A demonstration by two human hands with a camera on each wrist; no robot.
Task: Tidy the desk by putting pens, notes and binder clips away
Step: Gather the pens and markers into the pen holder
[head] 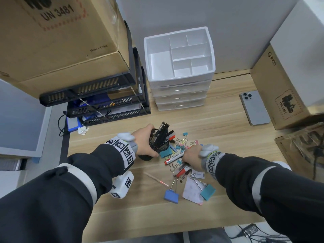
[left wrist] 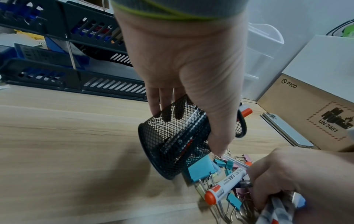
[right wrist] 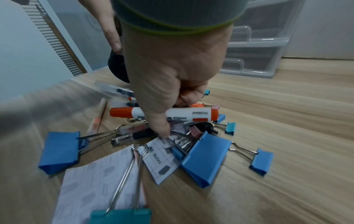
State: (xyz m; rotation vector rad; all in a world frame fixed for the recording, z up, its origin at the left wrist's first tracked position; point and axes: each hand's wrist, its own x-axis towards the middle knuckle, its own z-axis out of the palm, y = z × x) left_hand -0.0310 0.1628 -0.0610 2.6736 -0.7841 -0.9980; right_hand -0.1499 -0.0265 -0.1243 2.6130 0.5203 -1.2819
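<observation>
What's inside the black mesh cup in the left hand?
Several pens and markers stick out of the mesh cup, mostly black, one red-tipped. Their lower ends are hidden.

Desk: light wood-grain top [head: 219,137], with a seam running across it near the back.
Wall: plain pale panels [head: 201,14] behind the desk.
Left side: a black slotted paper tray rack [head: 98,100] in tiers, with a large cardboard box [head: 57,41] (printed "UN 3481") above it.
Back centre: a white drawer unit [head: 180,88] with a divided top tray.
Right side: a brown PICO carton [head: 278,90] on the desk.
Floor: cables [head: 254,234] below the desk's near edge.
</observation>
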